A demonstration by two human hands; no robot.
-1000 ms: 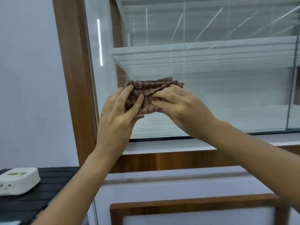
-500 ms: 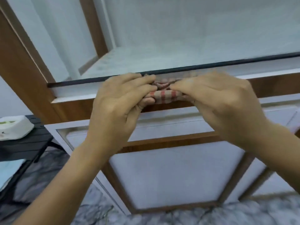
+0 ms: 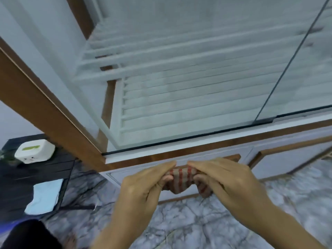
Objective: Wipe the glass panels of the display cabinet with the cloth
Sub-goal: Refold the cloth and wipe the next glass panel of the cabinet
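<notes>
A bunched brown cloth with red stripes [image 3: 180, 180] sits between both my hands, below the glass. My left hand [image 3: 143, 187] pinches its left end, fingers over the top and thumb underneath. My right hand [image 3: 222, 178] grips its right end the same way. The display cabinet's glass panel [image 3: 188, 78] rises above them, in a wooden frame [image 3: 45, 108], with white slatted shelves behind it. A second glass panel [image 3: 309, 69] overlaps at the right. The cloth is off the glass, in front of the cabinet's white lower front [image 3: 215, 155].
A black slatted table [image 3: 27, 177] stands at the left with a white box [image 3: 35, 150] and a pale cloth [image 3: 45, 196] on it. Marbled grey floor [image 3: 179, 227] lies below. A dark shape [image 3: 30, 236] fills the bottom left corner.
Both hands have dropped from the glass with the cloth, down past the bottom rail to the cabinet's lower front. The view has tilted down toward the floor.
</notes>
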